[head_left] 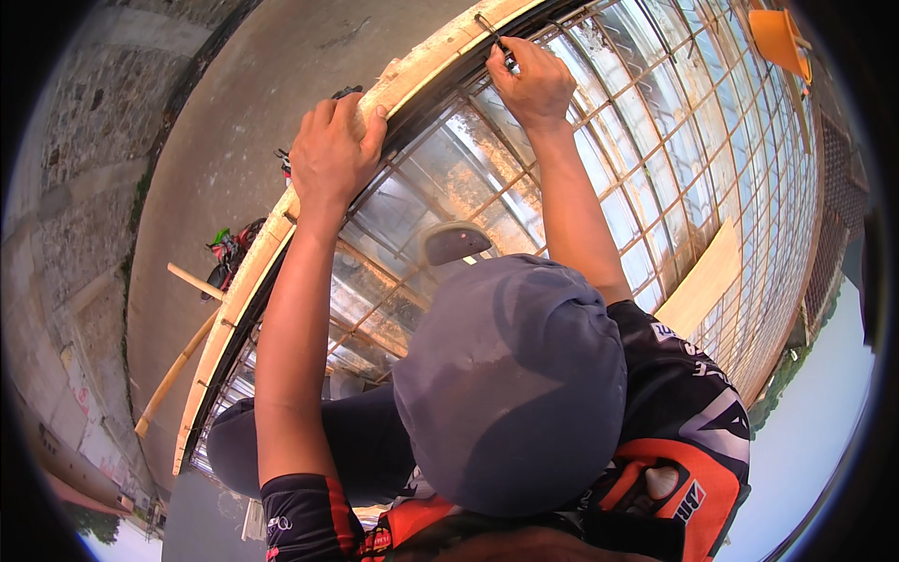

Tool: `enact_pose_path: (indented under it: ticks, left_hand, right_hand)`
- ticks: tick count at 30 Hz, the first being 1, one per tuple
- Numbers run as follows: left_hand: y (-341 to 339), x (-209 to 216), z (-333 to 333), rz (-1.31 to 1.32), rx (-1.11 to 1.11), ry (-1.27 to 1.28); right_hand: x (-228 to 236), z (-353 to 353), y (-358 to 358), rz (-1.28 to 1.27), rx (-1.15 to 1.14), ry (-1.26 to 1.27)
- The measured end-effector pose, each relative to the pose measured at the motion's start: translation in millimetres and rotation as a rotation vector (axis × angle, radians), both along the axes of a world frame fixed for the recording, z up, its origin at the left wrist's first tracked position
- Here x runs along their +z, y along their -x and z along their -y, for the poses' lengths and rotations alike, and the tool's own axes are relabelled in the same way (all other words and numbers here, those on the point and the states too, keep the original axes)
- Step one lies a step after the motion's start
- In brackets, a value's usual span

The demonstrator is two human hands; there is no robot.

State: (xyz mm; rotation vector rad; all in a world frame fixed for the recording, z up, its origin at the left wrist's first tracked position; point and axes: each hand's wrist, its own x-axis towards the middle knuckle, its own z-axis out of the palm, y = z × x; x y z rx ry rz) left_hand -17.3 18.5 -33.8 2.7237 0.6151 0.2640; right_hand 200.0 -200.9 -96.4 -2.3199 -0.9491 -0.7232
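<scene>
My left hand (335, 155) rests on the wooden edge board (417, 80), its fingers curled over the board's outer side and the thumb on the inner side. My right hand (536, 86) is closed round the dark handle of a thin hooked metal tool (508, 58). The tool's thin rod reaches up to the board's top edge, where its tip lies close to the wood. Beneath both forearms spreads a grid of steel rebar (646, 155) over shiny, wet-looking sheets. The palm side of my right hand is hidden.
An orange container (779, 42) stands at the far right on the rebar. A pale plank (704, 276) lies across the bars to my right. Beyond the board, a drop leads to a paved road (211, 140) with a motorcycle (239, 251). A wooden pole (173, 375) leans outside the edge.
</scene>
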Motion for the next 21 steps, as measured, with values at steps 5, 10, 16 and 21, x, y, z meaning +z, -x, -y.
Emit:
enact_pose_path:
  ticks: [5,10,16,21]
  left_hand:
    - [-0.5,0.3,-0.4,-0.005,-0.003,0.014]
    - [-0.6,-0.9,-0.6,-0.002,0.002,0.02]
    - [-2.2,1.1,-0.5,-0.026,-0.004,0.031]
    - [-2.2,-0.4,-0.3,-0.018,-0.006,0.018]
  right_hand:
    - [8.3,11.2,-4.5,-0.256,0.135,-0.098]
    - [3.8,27.4,-34.2,-0.684,0.274,-0.12]
    - [7.9,32.1,-69.8,-1.098,0.435,-0.025]
    - [9.9,34.9,-66.6,-1.273,0.308,-0.041]
